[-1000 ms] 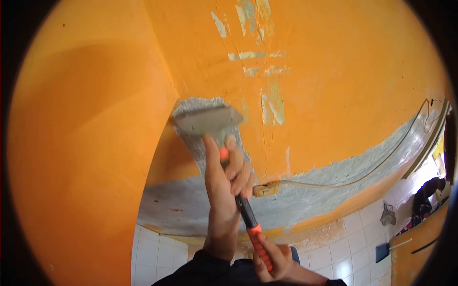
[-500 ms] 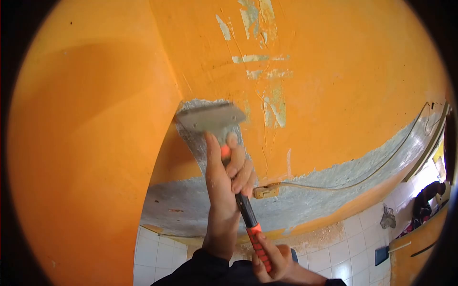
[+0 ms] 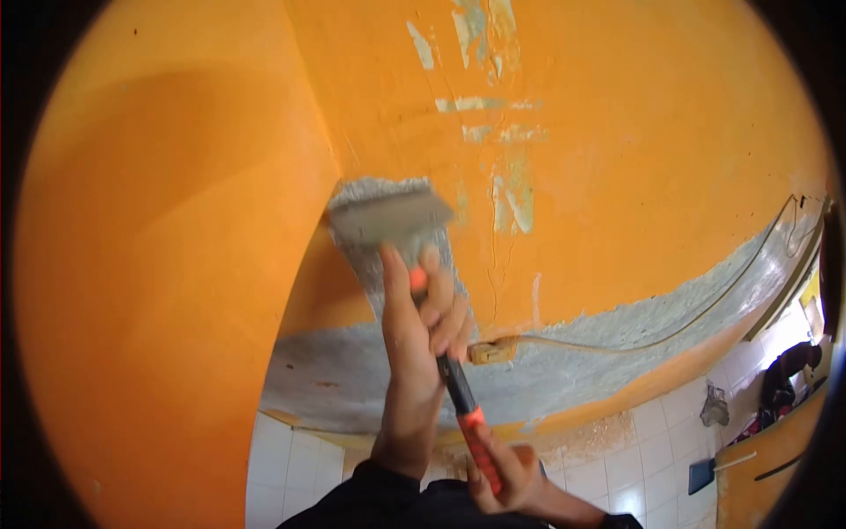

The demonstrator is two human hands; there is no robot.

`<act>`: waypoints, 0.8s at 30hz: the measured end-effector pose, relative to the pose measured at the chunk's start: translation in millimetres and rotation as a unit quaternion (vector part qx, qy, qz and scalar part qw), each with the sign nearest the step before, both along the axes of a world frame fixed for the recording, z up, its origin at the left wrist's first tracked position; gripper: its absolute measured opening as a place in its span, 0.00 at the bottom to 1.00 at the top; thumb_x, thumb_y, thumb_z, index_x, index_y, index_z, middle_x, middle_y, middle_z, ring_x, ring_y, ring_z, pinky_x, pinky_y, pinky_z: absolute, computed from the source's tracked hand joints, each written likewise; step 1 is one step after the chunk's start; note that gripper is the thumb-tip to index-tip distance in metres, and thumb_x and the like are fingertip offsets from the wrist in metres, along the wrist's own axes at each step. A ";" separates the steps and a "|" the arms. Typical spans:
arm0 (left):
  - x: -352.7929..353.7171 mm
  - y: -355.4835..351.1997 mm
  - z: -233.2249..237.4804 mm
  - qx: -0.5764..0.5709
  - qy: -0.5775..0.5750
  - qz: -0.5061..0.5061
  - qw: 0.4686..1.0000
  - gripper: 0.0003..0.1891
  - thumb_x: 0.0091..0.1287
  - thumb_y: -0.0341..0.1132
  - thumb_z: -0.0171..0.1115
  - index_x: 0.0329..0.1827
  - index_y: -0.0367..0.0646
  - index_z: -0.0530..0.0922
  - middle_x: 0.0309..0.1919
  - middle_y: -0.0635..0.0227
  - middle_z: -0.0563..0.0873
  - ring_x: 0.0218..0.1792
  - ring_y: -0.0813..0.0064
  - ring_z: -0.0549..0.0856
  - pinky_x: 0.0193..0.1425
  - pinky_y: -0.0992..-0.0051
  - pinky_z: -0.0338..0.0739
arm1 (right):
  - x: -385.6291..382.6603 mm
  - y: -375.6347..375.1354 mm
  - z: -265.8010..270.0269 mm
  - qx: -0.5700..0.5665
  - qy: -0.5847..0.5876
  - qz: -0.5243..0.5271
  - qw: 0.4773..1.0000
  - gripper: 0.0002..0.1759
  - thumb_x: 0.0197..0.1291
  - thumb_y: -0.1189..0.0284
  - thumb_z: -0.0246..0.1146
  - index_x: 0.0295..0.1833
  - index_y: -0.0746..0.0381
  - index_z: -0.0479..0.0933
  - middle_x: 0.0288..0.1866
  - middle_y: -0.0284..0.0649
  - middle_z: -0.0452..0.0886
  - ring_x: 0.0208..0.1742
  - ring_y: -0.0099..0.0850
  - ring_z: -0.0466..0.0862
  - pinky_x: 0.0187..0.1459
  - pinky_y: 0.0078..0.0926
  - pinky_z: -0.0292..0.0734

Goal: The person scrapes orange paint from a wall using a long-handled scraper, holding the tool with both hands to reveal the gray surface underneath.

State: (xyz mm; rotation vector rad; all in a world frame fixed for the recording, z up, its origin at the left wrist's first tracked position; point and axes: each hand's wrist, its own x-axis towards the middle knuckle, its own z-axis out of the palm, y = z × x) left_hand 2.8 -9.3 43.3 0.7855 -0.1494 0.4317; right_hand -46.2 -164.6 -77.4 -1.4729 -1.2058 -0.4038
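Note:
A long-handled wall scraper with a wide metal blade is held in both hands, slanting up toward the orange wall. High on the handle, just under the blade, my left hand is closed, its thumb and fingers around the shaft. Lower down, the red grip is wrapped by my right hand. The blurred blade overlaps a bare grey patch near the wall corner, its front edge a little below the patch's top border.
An orange wall face stands close on the left. A yellowed socket box with a cable sits right of my left hand. Peeled patches and cracks mark the wall above. White tiles lie below; a grey bag hangs at right.
The view has shifted slightly, with the wall a little higher and further right. Slightly more grey shows above the blade. Both hands keep their hold on the scraper.

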 end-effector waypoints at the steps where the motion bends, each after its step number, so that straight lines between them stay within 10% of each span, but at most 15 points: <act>1: 3.0 -0.5 12.3 0.012 -0.008 0.021 1.000 0.25 0.74 0.62 0.37 0.39 0.50 0.69 0.12 0.83 0.57 0.07 0.89 0.55 0.09 0.85 0.54 | 0.4 -0.1 2.0 -0.005 0.009 0.005 1.000 0.35 0.52 0.79 0.60 0.67 0.77 0.62 0.19 0.39 0.77 0.14 0.31 0.76 0.18 0.27 0.72; 13: 10.2 -9.2 -119.6 -0.024 0.054 -0.009 0.998 0.26 0.72 0.66 0.34 0.38 0.52 0.67 0.11 0.83 0.55 0.06 0.87 0.52 0.08 0.82 0.51 | -3.6 -32.0 -108.0 -0.084 0.278 0.050 0.956 0.34 0.59 0.78 0.63 0.71 0.63 0.60 0.36 0.49 0.82 0.30 0.39 0.85 0.35 0.28 0.79; 24: 4.0 -24.0 -207.5 -0.011 0.163 0.024 0.986 0.27 0.68 0.69 0.39 0.38 0.54 0.67 0.14 0.81 0.58 0.10 0.85 0.55 0.13 0.81 0.53 | 12.1 -45.9 -172.7 -0.258 0.435 0.042 0.862 0.23 0.70 0.63 0.53 0.67 0.59 0.65 0.30 0.47 0.81 0.30 0.46 0.83 0.35 0.35 0.77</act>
